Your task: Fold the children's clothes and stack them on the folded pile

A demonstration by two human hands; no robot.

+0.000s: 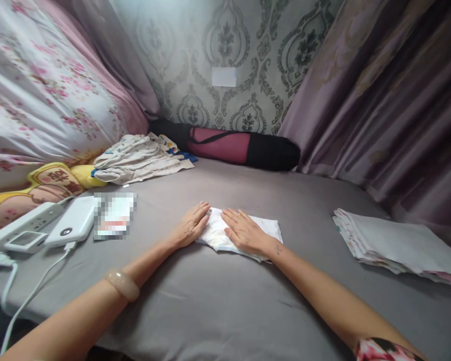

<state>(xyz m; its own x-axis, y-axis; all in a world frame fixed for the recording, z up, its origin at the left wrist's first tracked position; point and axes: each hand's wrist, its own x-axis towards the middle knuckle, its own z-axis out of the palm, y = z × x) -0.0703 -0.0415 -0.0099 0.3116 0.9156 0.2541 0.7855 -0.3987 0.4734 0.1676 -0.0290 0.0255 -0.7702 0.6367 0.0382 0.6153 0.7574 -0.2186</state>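
A small white folded cloth with a pale blue edge lies flat on the grey sheet, in the middle of the view. My right hand rests flat on top of it with fingers stretched out. At the cloth's left end lies my left hand, its fingers straight and its edge touching the fabric. Neither hand grips anything. Part of the cloth is hidden under the right palm. What pattern the cloth bears is too faint to make out.
Right of the hands sits a stack of folded cloths. At left are a heap of loose cloths, a white power bank with a cable, a power strip and a yellow cushion. A black-and-maroon roll bag lies along the wall.
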